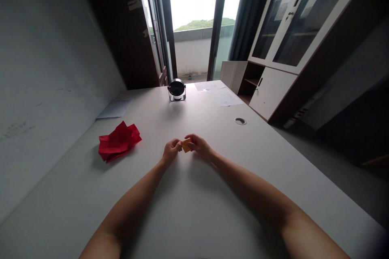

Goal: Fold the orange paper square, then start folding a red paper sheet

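Observation:
Between my two hands, above the middle of the white table (pixel 158 210), is a small piece of orange paper (pixel 186 146), which looks folded. My left hand (pixel 172 151) pinches its left edge between thumb and fingers. From the other side, my right hand (pixel 199 145) is closed on the paper's upper right part, with the fingers curled over the top. Parts of the paper are hidden behind my fingers. To the left of my hands a crumpled red cloth or paper bag (pixel 119 141) lies on the tabletop; its material I cannot make out.
A small black fan-like device on a metal stand (pixel 176 89) stands at the table's far end. Paper sheets (pixel 225 97) lie at the far right, and another sheet (pixel 114 108) lies by the left wall. A round cable hole (pixel 240 121) sits near the right edge. Beyond is a cabinet (pixel 273 89).

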Tool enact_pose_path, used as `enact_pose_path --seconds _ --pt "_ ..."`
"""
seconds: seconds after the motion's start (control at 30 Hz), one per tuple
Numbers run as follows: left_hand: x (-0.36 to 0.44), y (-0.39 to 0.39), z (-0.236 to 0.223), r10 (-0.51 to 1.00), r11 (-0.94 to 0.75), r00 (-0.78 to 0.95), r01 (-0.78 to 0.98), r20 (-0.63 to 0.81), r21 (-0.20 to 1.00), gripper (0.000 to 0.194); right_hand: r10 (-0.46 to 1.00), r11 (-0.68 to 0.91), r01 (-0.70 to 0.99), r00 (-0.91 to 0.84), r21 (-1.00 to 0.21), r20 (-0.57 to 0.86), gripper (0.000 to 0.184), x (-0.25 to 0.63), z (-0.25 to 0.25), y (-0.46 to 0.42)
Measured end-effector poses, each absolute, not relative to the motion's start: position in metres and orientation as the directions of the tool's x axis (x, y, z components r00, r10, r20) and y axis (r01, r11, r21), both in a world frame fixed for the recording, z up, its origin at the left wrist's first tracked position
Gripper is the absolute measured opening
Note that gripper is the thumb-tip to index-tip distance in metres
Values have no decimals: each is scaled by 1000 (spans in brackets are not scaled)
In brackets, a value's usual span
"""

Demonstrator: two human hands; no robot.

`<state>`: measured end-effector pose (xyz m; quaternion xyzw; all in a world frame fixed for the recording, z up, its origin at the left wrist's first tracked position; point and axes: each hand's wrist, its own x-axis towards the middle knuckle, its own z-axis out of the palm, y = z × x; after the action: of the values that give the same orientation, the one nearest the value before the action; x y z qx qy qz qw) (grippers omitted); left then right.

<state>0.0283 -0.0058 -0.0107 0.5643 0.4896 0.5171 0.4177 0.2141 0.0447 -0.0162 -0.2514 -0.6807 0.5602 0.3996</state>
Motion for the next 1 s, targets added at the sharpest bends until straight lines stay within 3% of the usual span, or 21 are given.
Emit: enact_pose_path --seconds 0.37,0.5,0.7,0.83,1.0 --pt "29 -4 -12 968 -237 -69 73 242 969 24 822 478 119 -411 -870 395 25 215 -5 39" --pt "30 -9 -7 939 -295 -118 211 324 932 20 795 519 149 -447 -842 410 20 217 4 35" --pt "38 -25 12 850 -440 -47 486 525 755 12 731 617 165 -482 -770 483 21 217 13 27" --pt "40 -28 18 855 -412 -67 514 514 752 10 718 658 219 -469 -721 514 25 219 18 26" --pt "39 -23 15 880 -394 -81 425 468 815 11 723 653 232 -474 -721 503 25 220 19 29"
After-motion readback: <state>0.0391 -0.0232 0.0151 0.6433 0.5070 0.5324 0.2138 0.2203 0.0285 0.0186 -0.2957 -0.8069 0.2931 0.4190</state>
